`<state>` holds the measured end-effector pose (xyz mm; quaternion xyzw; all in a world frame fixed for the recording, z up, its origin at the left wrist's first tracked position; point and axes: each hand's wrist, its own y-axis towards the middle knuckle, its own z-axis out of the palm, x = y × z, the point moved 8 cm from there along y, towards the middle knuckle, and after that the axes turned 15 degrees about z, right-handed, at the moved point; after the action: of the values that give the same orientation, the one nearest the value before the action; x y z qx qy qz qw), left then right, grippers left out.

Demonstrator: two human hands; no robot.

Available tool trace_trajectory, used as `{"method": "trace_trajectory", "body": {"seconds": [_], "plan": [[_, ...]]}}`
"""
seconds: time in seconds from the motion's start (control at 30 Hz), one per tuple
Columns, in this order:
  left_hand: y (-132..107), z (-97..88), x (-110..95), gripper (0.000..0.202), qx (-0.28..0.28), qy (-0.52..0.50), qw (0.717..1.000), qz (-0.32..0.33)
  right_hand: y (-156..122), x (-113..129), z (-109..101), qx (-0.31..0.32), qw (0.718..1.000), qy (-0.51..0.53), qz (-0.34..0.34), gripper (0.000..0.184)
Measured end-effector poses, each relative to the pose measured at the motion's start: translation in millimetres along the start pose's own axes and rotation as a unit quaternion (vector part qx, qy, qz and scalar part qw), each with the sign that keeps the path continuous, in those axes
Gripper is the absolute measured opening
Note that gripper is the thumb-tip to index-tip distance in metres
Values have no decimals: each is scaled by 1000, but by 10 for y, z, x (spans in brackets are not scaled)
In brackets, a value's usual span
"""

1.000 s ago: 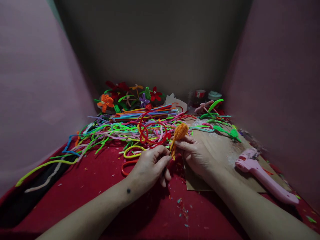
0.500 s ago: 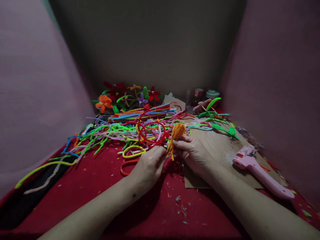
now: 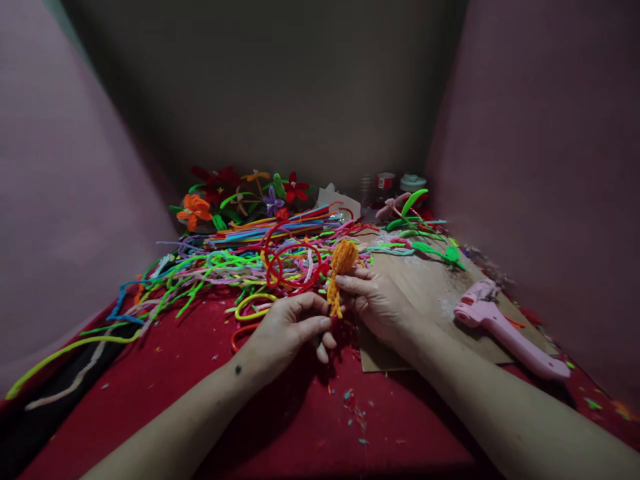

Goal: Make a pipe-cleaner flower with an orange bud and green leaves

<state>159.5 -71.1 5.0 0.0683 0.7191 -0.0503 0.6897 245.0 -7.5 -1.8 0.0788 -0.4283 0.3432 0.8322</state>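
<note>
My right hand (image 3: 377, 300) is closed around an orange fuzzy pipe-cleaner bundle (image 3: 344, 257), pinched between thumb and fingers. The bundle has a rounded top, and loose twisted ends hang down from it. Just left of those ends is my left hand (image 3: 295, 327), its fingers curled and the thumb and forefinger brought close together. Whatever lies between its fingertips is too small to make out. A yellow loop (image 3: 253, 307) and a red loop (image 3: 240, 337) lie beside the left hand, partly hidden behind it.
Many coloured pipe cleaners (image 3: 220, 267) are heaped across the red cloth (image 3: 165, 373). Pipe-cleaner flowers (image 3: 195, 210) stand behind them. At right, a pink glue gun (image 3: 510, 333) lies over a cardboard sheet (image 3: 415, 293). A lidded jar (image 3: 413, 183) is at the back.
My left hand has opened its grip somewhat and turned, its thumb and lower fingers now showing. My right hand still holds the orange bundle. The whole view has shifted slightly.
</note>
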Motion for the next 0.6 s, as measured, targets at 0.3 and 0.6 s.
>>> {"method": "trace_trajectory", "body": {"seconds": [0.3, 0.6], "plan": [[-1, 27, 37, 17, -8, 33, 999, -2, 4, -34, -18, -11, 1000, -6, 14, 16], [92, -159, -166, 17, -9, 133, 991, 29, 1, -52, 8, -25, 999, -29, 27, 13]]}}
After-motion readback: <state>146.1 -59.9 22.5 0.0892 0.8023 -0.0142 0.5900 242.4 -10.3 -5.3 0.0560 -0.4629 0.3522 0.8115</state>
